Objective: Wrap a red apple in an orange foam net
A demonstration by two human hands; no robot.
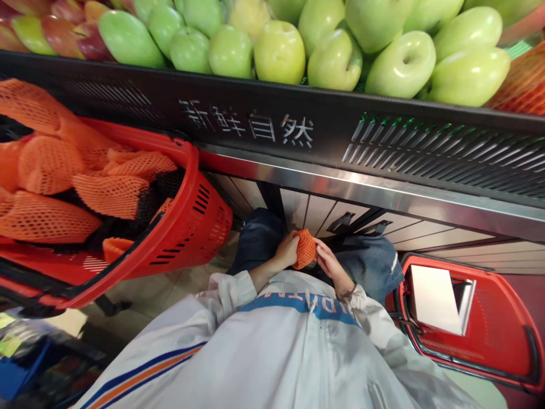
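An orange foam fruit net (305, 250) is held low in front of my jacket, above my lap. Its left side is gripped by my left hand (288, 251), with the fingers curled round it. From the other side, my right hand (330, 261) pinches the edge of the net with its fingertips. Whether a fruit is inside the net cannot be made out. To my left, a red shopping basket (191, 221) holds several more orange foam nets (55, 218), heaped up and spilling toward the rim.
A black-fronted display shelf (162, 108) runs across the top, with green apples (279, 52) and red apples (62, 35) on it. Below it is a metal edge (353, 182) over slatted cabinet doors (293, 207). A second red basket (502, 324) at right contains a white box (435, 298).
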